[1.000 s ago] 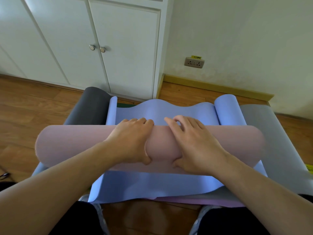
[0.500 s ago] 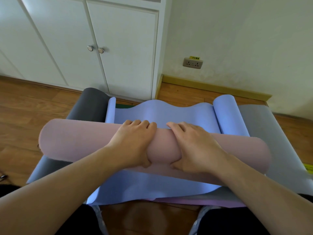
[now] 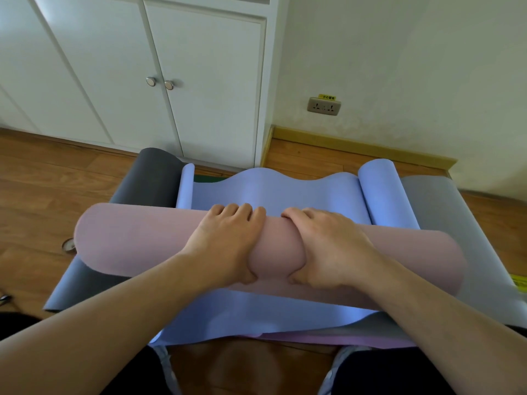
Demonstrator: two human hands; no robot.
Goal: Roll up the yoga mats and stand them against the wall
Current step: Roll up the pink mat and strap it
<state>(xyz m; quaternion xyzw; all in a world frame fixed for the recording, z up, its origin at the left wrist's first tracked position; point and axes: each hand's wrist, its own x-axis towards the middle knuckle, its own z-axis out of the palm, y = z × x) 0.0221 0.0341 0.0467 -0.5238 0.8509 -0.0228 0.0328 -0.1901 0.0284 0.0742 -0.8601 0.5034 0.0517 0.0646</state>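
Note:
A thick pink mat roll lies crosswise in front of me, slightly skewed with its left end farther away. My left hand and my right hand grip its middle side by side, fingers curled over the far side and thumbs on the near side. Under it lies a lavender-blue mat, wavy at the far end with both long edges curled up. A dark grey mat shows at the left and a light grey mat at the right. A thin pink edge peeks out near my knees.
White cabinet doors with two round knobs stand ahead on the left. A cream wall with a socket and a yellow skirting board is ahead on the right. Wooden floor surrounds the mats. My knees are at the bottom.
The pink roll has turned and travelled away from me, its left end farther ahead. Both hands have moved forward with it and curled further over its top.

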